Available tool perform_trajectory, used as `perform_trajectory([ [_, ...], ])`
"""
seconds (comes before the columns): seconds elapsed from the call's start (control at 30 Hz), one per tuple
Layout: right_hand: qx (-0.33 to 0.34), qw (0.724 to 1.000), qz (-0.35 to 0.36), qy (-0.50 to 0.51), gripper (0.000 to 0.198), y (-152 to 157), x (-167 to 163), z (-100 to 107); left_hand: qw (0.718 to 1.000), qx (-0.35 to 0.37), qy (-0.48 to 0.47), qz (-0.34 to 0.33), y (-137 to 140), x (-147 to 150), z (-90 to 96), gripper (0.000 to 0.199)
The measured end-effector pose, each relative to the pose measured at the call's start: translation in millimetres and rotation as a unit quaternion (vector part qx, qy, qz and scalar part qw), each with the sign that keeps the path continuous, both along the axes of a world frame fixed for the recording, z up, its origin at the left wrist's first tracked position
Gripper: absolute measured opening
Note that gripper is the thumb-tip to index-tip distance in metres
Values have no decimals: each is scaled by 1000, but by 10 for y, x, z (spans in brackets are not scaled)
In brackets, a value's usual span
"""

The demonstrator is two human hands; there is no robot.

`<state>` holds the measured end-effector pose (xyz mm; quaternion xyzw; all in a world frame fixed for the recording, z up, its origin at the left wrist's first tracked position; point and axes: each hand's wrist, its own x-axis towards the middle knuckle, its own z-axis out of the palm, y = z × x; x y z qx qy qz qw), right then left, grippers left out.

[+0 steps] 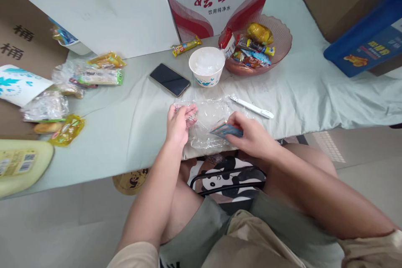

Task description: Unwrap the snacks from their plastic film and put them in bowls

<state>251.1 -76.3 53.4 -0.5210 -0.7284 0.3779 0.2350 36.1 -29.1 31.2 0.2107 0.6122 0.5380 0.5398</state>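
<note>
Plastic (209,111), phone (169,79), cup (206,80) on tablecloth (132,121)

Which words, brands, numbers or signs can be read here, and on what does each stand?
"娃哈哈®": white-and-red box
"饮用纯净水": same box
"桶", twice: brown carton
Too small or blurred: blue package, yellow bottle's label, snack wrappers, blue packet in the right hand.

The left hand (176,127) is holding a pink item (191,117) at one end of a clear wrapper (205,127), and the right hand (251,134) is pinching a blue packet (228,130) over it. A knife (253,107) is lying near the right hand. Beyond, a phone (170,79) is lying left of a cup (205,81), and a bowl (282,39) of snacks (260,33) is standing on the table (122,113) before a box (216,21).
</note>
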Motion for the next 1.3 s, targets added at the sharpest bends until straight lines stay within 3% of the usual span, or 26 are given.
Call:
perform_trajectory([
  [0.07, -51, 991, -69, 101, 28, 61, 65, 0, 1000, 2, -10, 14, 15, -39, -4, 29],
  [0.17, -85, 952, -183, 229, 41, 170, 149, -52, 999, 9, -27, 34, 40, -96, 1, 28],
  [0.27, -79, 913, -259, 306, 37, 385, 262, -121, 999, 6, -35, 41, 58, -114, 16, 26],
  [0.47, 9, 897, -299, 325, 47, 1076, 551, -68, 999, 7, -39, 27, 66, -69, 30, 28],
  [0.53, -6, 894, -305, 329, 49, 1095, 546, -72, 999, 12, -36, 23, 68, -70, 29, 28],
  [0.63, -24, 899, -313, 307, 30, 855, 444, -138, 999, 9, -32, 20, 72, -88, 35, 26],
  [0.7, 11, 930, -278, 241, 20, 655, 372, -184, 1000, 4, -19, 7, 70, -96, 44, 25],
  [0.8, 60, 989, -97, 93, 17, 482, 303, -244, 999, -5, 37, -31, 66, -112, 51, 25],
  [0.87, 79, 995, 58, -2, 29, 455, 277, -300, 994, 8, 102, -43, 78, -162, 48, 24],
  [0.93, 101, 979, 160, -79, 49, 458, 263, -371, 988, 25, 151, -23, 118, -275, 46, 21],
  [1.0, 114, 966, 193, -128, 64, 465, 261, -435, 986, 24, 160, 36, 187, -454, 53, 15],
  [1.1, 112, 961, 200, -153, 71, 469, 275, -469, 972, 35, 153, 177, 277, -757, 72, 13],
  [1.2, 110, 959, 204, -162, 74, 460, 281, -433, 925, 139, 213, 281, 225, -892, 61, 18],
  [1.27, 105, 958, 191, -185, 76, 442, 270, -392, 887, 234, 321, 234, 86, -816, 28, 17],
  [1.3, 103, 957, 182, -201, 77, 429, 261, -371, 871, 267, 382, 155, -1, -737, 7, 13],
])
